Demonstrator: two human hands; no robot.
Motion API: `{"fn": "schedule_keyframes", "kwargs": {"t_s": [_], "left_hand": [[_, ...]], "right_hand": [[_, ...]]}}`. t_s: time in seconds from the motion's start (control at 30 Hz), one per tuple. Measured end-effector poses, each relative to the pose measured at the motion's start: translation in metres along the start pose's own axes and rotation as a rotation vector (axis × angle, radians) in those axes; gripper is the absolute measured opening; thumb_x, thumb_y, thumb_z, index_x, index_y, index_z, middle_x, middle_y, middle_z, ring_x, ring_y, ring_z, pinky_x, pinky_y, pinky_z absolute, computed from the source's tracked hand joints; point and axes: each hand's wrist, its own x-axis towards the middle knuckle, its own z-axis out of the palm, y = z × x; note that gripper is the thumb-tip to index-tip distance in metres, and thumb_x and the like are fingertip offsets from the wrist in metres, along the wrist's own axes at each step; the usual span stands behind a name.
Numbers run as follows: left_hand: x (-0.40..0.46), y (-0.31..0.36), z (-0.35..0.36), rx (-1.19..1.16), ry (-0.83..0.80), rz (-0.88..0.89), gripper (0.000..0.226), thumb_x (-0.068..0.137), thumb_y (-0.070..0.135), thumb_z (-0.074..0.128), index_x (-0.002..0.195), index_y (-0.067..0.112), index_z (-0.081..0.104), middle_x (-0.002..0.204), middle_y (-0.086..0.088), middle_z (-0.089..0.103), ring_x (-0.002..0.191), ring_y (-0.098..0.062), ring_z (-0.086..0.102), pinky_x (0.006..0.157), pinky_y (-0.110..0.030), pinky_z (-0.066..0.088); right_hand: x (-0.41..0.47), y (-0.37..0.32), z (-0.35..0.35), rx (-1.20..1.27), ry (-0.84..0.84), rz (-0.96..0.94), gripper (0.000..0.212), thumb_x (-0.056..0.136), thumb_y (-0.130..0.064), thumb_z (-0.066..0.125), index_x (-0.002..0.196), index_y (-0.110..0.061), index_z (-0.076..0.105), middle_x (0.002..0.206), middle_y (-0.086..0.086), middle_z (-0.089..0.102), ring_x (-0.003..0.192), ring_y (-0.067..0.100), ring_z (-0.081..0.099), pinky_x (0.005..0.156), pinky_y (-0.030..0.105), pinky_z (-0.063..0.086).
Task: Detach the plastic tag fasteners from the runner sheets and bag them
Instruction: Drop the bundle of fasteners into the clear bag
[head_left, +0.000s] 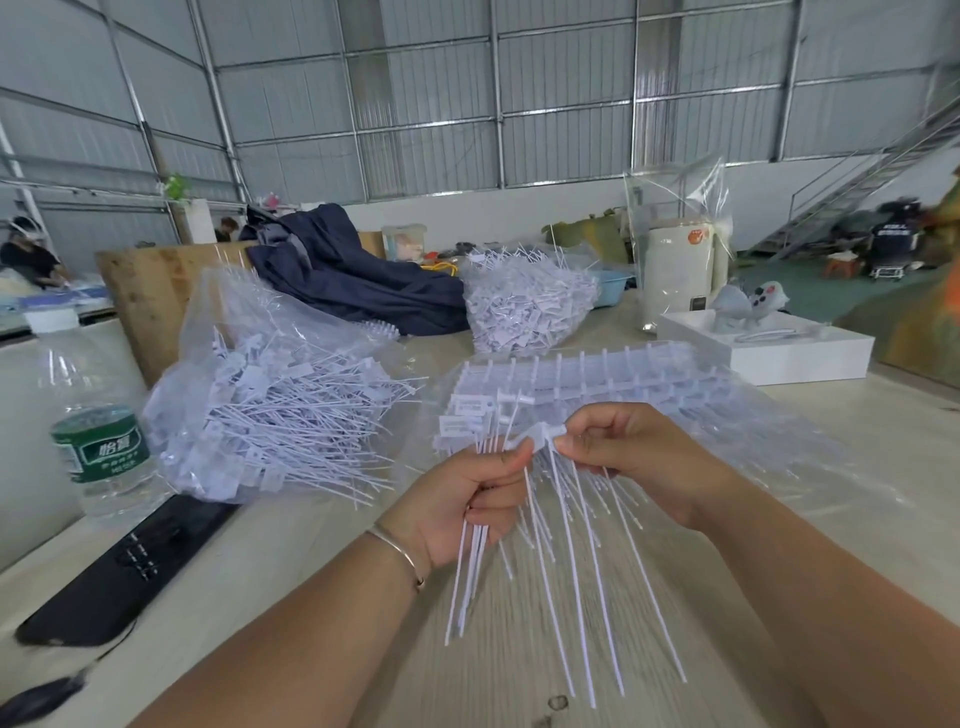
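Hands meet over the pale wooden table (519, 649). Left hand (467, 499) grips a bunch of detached tag fasteners (470, 566), their thin tails hanging toward six o'clock. Right hand (628, 457) pinches the head of a fastener still on the runner sheet (558, 483), whose tails fan downward between both hands. More runner sheets (597, 379) lie stacked at twelve o'clock of the hands. At ten o'clock sits a clear bag (270, 405) stuffed with loose fasteners, a water bottle (98, 441) just beside it at nine o'clock.
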Motion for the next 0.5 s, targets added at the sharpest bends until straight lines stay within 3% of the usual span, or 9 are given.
{"fn": "schedule_keyframes", "kwargs": {"t_s": [0.13, 0.33, 0.4, 0.5], "left_hand": [[-0.001, -0.002, 0.009, -0.004, -0.080, 0.010, 0.016, 0.071, 0.025, 0.075, 0.075, 0.018, 0.061, 0.045, 0.011, 0.032, 0.032, 0.000, 0.027, 0.032, -0.012, 0.021], [0.004, 0.001, 0.007, -0.009, -0.018, 0.044, 0.020, 0.072, 0.024, 0.076, 0.069, 0.017, 0.059, 0.048, 0.010, 0.032, 0.034, -0.001, 0.025, 0.034, -0.014, 0.017], [0.004, 0.003, 0.002, 0.035, 0.032, 0.048, 0.020, 0.073, 0.024, 0.077, 0.073, 0.015, 0.060, 0.049, 0.009, 0.031, 0.035, -0.002, 0.024, 0.034, -0.015, 0.016], [0.002, 0.008, -0.005, 0.156, 0.136, 0.079, 0.018, 0.076, 0.023, 0.074, 0.064, 0.018, 0.061, 0.051, 0.009, 0.026, 0.037, -0.003, 0.021, 0.034, -0.015, 0.017]], "right_hand": [[-0.001, -0.001, 0.004, 0.059, -0.101, -0.014, 0.029, 0.068, -0.040, 0.074, 0.083, -0.016, 0.067, 0.064, -0.005, 0.057, 0.060, 0.007, 0.049, 0.059, 0.018, 0.037], [0.001, -0.001, 0.003, 0.086, -0.019, -0.024, 0.016, 0.066, -0.042, 0.076, 0.066, -0.027, 0.069, 0.061, -0.004, 0.054, 0.060, 0.012, 0.043, 0.057, 0.021, 0.032], [0.001, -0.001, 0.002, 0.080, 0.014, -0.015, 0.018, 0.064, -0.039, 0.078, 0.067, -0.024, 0.068, 0.058, -0.005, 0.051, 0.056, 0.010, 0.042, 0.052, 0.017, 0.032], [0.002, -0.001, -0.007, 0.074, 0.084, 0.013, 0.030, 0.060, -0.036, 0.082, 0.073, -0.014, 0.066, 0.055, -0.004, 0.046, 0.050, 0.008, 0.037, 0.049, 0.017, 0.030]]}}
